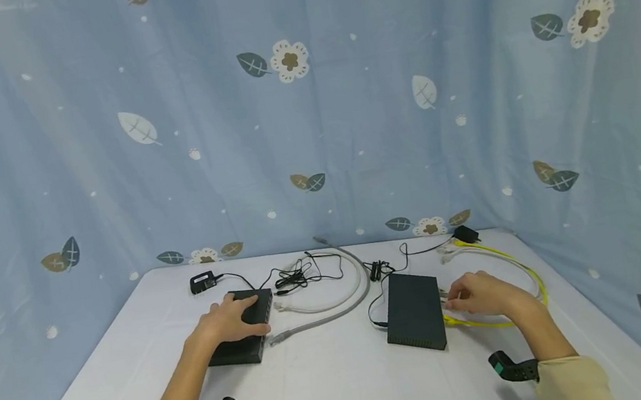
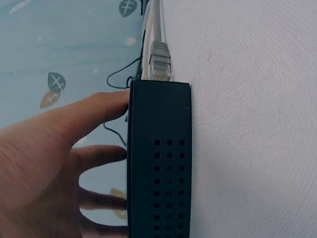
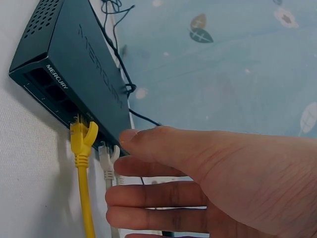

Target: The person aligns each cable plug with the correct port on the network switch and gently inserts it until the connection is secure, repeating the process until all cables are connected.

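My left hand (image 1: 228, 324) rests on top of a black network switch (image 1: 234, 351). In the left wrist view its thumb and spread fingers touch the top face, beside the vented side. A second network switch (image 1: 414, 311), marked MERCURY, lies to the right. In the right wrist view, a yellow network cable plug (image 3: 81, 136) and a white network cable plug (image 3: 107, 161) sit at its row of ports. Right beside the white plug is my right hand (image 3: 213, 178), fingers extended and thumb apart from them. Some of the plugs behind the fingertips are hidden.
Grey (image 1: 321, 323) and white (image 1: 313, 311) network cables curve between the switches. A bundled black power cord (image 1: 295, 277) lies behind them. Black power adapters stand at the back left (image 1: 203, 282) and back right (image 1: 466, 234). A patterned curtain (image 1: 309, 125) borders the table.
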`<move>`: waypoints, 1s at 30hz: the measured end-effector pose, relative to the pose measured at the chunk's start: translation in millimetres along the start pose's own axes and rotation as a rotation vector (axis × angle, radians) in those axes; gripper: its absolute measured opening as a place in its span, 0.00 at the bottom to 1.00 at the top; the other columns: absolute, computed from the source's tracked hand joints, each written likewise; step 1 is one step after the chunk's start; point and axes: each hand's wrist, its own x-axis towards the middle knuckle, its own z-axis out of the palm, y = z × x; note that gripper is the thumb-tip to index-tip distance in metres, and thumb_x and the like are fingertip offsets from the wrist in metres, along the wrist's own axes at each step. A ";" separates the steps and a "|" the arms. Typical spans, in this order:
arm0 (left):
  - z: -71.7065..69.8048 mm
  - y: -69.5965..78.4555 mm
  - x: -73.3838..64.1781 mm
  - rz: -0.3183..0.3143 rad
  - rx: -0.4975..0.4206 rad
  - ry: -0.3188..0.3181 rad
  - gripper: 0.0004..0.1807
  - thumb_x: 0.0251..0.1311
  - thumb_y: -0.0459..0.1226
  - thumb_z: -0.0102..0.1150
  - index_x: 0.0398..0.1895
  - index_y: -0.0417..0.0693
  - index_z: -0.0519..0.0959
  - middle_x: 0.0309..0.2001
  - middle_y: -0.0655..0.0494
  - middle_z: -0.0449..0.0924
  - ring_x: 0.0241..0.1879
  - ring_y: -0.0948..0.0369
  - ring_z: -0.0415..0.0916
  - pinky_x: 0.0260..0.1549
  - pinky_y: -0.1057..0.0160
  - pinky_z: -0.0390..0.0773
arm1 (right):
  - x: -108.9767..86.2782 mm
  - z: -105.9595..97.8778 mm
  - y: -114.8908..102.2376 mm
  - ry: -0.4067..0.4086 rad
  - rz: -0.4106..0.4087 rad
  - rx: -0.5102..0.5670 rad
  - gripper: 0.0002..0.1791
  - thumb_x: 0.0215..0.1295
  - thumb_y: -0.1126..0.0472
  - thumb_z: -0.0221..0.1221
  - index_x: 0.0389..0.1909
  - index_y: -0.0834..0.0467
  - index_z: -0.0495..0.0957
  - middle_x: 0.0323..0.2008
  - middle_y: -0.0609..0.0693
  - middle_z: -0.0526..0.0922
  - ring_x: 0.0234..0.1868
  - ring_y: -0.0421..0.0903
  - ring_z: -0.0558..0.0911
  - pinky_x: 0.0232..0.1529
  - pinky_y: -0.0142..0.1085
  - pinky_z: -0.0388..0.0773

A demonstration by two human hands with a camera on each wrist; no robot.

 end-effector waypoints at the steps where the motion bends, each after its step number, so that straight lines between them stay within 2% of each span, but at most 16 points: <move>1: 0.6 -0.7 -0.1 0.001 0.001 -0.001 0.49 0.50 0.64 0.65 0.72 0.51 0.66 0.70 0.24 0.55 0.63 0.21 0.57 0.52 0.24 0.64 | 0.4 0.2 0.0 0.001 -0.001 -0.004 0.10 0.64 0.55 0.64 0.38 0.58 0.85 0.28 0.47 0.84 0.26 0.41 0.77 0.28 0.36 0.75; 7: 1.8 0.5 -1.0 0.022 -0.018 -0.015 0.47 0.50 0.62 0.66 0.72 0.51 0.66 0.71 0.25 0.54 0.64 0.21 0.55 0.53 0.23 0.63 | -2.9 1.0 0.4 0.019 -0.012 -0.007 0.09 0.64 0.56 0.64 0.38 0.58 0.86 0.29 0.48 0.85 0.27 0.41 0.77 0.29 0.35 0.75; 14: 1.9 -0.7 2.2 0.026 -0.029 -0.022 0.47 0.51 0.62 0.66 0.73 0.53 0.66 0.72 0.26 0.52 0.65 0.22 0.54 0.53 0.23 0.62 | -1.8 0.6 -2.0 0.134 -0.184 0.000 0.09 0.66 0.58 0.61 0.38 0.59 0.85 0.31 0.48 0.87 0.29 0.35 0.80 0.30 0.30 0.76; 18: 1.6 -1.3 4.6 0.027 -0.032 -0.026 0.48 0.50 0.63 0.66 0.73 0.54 0.65 0.72 0.26 0.52 0.66 0.22 0.53 0.54 0.23 0.61 | 4.5 2.2 -7.7 0.173 -0.224 -0.004 0.09 0.68 0.55 0.61 0.38 0.56 0.85 0.31 0.45 0.87 0.30 0.32 0.80 0.31 0.29 0.77; 23: 1.1 -3.2 7.9 0.040 -0.029 -0.023 0.48 0.50 0.63 0.67 0.73 0.54 0.65 0.72 0.26 0.52 0.66 0.21 0.52 0.54 0.22 0.61 | 15.9 8.4 -27.6 0.190 -0.248 -0.009 0.09 0.68 0.54 0.60 0.38 0.54 0.85 0.31 0.42 0.85 0.30 0.33 0.79 0.31 0.29 0.77; 30: 1.9 -6.1 8.5 0.024 -0.021 -0.015 0.48 0.49 0.63 0.67 0.73 0.55 0.66 0.72 0.27 0.52 0.67 0.22 0.52 0.54 0.22 0.61 | 38.5 17.8 -70.1 0.197 -0.298 0.024 0.07 0.68 0.55 0.61 0.39 0.52 0.85 0.31 0.40 0.84 0.31 0.33 0.79 0.33 0.29 0.78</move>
